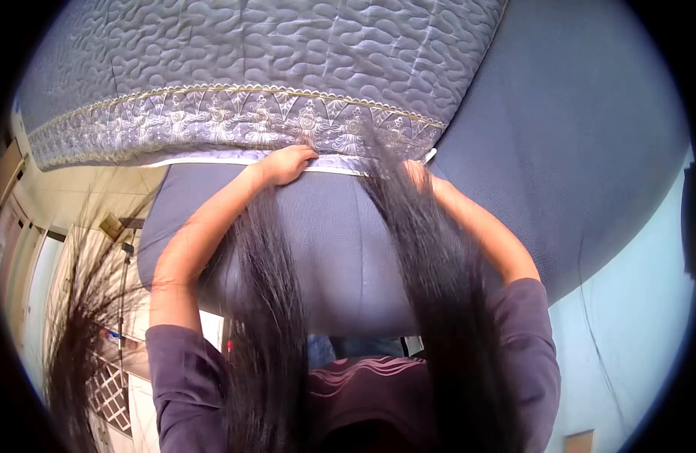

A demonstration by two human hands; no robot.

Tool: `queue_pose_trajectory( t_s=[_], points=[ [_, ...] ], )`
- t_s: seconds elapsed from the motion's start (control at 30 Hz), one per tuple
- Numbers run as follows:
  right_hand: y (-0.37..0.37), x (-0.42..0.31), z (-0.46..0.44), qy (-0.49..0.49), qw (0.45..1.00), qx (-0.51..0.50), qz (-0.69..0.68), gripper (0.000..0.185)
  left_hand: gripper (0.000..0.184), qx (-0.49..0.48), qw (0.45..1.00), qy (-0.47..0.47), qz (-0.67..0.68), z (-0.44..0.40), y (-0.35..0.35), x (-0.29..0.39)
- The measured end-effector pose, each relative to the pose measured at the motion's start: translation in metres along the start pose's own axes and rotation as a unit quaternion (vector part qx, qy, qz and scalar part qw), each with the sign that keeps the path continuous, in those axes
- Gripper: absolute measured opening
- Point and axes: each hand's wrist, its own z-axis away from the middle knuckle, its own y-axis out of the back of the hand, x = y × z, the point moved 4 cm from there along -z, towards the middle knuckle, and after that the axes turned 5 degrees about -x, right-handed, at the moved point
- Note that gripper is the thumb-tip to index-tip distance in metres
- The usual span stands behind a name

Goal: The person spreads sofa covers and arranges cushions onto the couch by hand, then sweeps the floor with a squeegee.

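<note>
A quilted grey-blue cover [287, 53] with a pale lace-patterned border [219, 121] lies over a blue-grey padded sofa [325, 241]. My left hand [290, 164] has its fingers curled on the cover's white lower edge, near the middle. Farther right, my right hand [419, 175] is at the same edge near the cover's corner, partly behind dark hair. A small white tip [431, 155] sticks out beside it. Strands of long dark hair hang over both forearms and the sofa front.
The sofa's bare blue-grey part [567, 143] curves away to the right. A pale blue wall or floor [612, 332] lies beyond it. At the left are a thin dark pole [123, 302], a white lattice rack [110, 396] and door-like panels.
</note>
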Motion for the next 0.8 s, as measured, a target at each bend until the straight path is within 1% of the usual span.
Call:
queue_pose_trajectory(
  t_s=[0.03,0.07,0.1,0.13,0.17,0.2,0.23,0.27,0.3,0.33,0.37,0.4,0.43,0.47,0.5,0.53,0.57,0.6,0.63,0.67,0.7,0.73,0.77,0.8],
  points=[
    [-0.005,0.006,-0.007,-0.009,0.994,-0.013,-0.111,0.036,0.026,-0.040,0.999,0.024,0.006,-0.005,0.000,-0.001],
    [-0.008,0.015,-0.008,-0.029,0.994,-0.037,-0.100,0.037,0.028,-0.078,0.996,0.048,0.013,-0.009,0.000,-0.002],
    [0.001,0.009,-0.008,-0.049,0.993,-0.061,-0.088,0.038,0.031,-0.119,0.993,0.012,0.002,-0.015,-0.011,-0.013],
    [0.006,-0.003,-0.009,-0.050,0.992,-0.064,-0.092,0.038,0.031,-0.122,0.992,0.013,0.005,-0.015,-0.027,-0.020],
    [0.008,-0.009,-0.011,-0.094,0.990,-0.098,-0.042,0.037,0.032,-0.081,0.993,-0.033,-0.084,-0.015,-0.037,-0.023],
    [0.010,-0.009,-0.014,-0.136,0.982,-0.129,0.009,0.037,0.033,-0.038,0.981,-0.078,-0.175,-0.014,-0.038,-0.022],
    [0.000,0.000,-0.018,-0.127,0.988,-0.084,-0.024,0.035,0.039,-0.152,0.973,0.060,-0.161,-0.010,-0.004,0.017],
    [0.000,-0.001,-0.019,-0.126,0.991,-0.035,-0.014,0.033,0.039,-0.159,0.972,0.062,-0.158,-0.013,-0.006,0.024],
    [0.005,-0.007,-0.018,-0.125,0.992,0.015,-0.004,0.032,0.041,-0.135,0.973,0.132,-0.133,-0.018,-0.006,0.018],
    [0.010,-0.008,-0.015,-0.179,0.984,0.013,-0.006,0.031,0.042,-0.113,0.968,0.200,-0.099,-0.020,-0.004,0.014],
    [0.001,0.001,-0.029,-0.162,0.984,0.005,0.079,0.030,0.038,-0.052,0.982,0.154,-0.093,-0.021,-0.003,0.021],
    [-0.014,0.017,-0.034,-0.189,0.977,-0.078,0.062,0.029,0.038,-0.055,0.982,0.153,-0.096,-0.023,-0.003,0.026],
    [-0.008,0.007,-0.030,-0.188,0.977,-0.076,0.060,0.029,0.033,-0.054,0.973,0.200,-0.103,-0.026,-0.010,0.024],
    [0.006,-0.010,-0.025,-0.100,0.986,0.028,0.130,0.028,0.029,-0.049,0.962,0.245,-0.112,-0.029,-0.013,0.020],
    [0.021,-0.028,-0.019,-0.010,0.970,0.133,0.201,0.027,0.021,-0.013,0.964,0.225,-0.137,-0.030,-0.009,0.029],
    [0.028,-0.046,-0.010,0.081,0.933,0.231,0.264,0.027,0.020,0.002,0.972,0.226,-0.070,-0.030,-0.008,0.034],
    [0.024,-0.053,-0.005,0.126,0.908,0.275,0.289,0.027,0.021,0.061,0.992,0.113,0.007,-0.029,-0.003,0.041],
    [0.020,-0.059,0.000,0.168,0.878,0.319,0.316,0.026,0.021,0.119,0.989,-0.002,0.084,-0.027,0.003,0.047],
    [0.016,-0.049,-0.006,0.084,0.960,0.253,0.090,0.027,0.021,0.117,0.989,-0.002,0.085,-0.030,0.007,0.049],
    [0.007,-0.038,-0.009,-0.007,0.975,0.170,-0.143,0.027,0.022,0.027,0.994,0.061,0.081,-0.036,0.006,0.047],
    [0.007,-0.036,-0.009,-0.008,0.978,0.149,-0.146,0.029,0.022,-0.063,0.988,0.123,0.075,-0.039,0.003,0.045],
    [0.019,-0.045,-0.006,-0.010,0.980,0.129,-0.149,0.031,0.022,-0.062,0.988,0.122,0.075,-0.042,-0.004,0.042],
    [0.032,-0.056,-0.003,-0.011,0.982,0.108,-0.151,0.033,0.026,-0.007,0.994,0.107,0.008,-0.047,-0.016,0.034],
    [0.009,-0.030,-0.029,0.003,0.997,0.055,-0.058,0.035,0.030,0.046,0.993,0.092,-0.060,-0.052,-0.032,0.022]
  ],
)
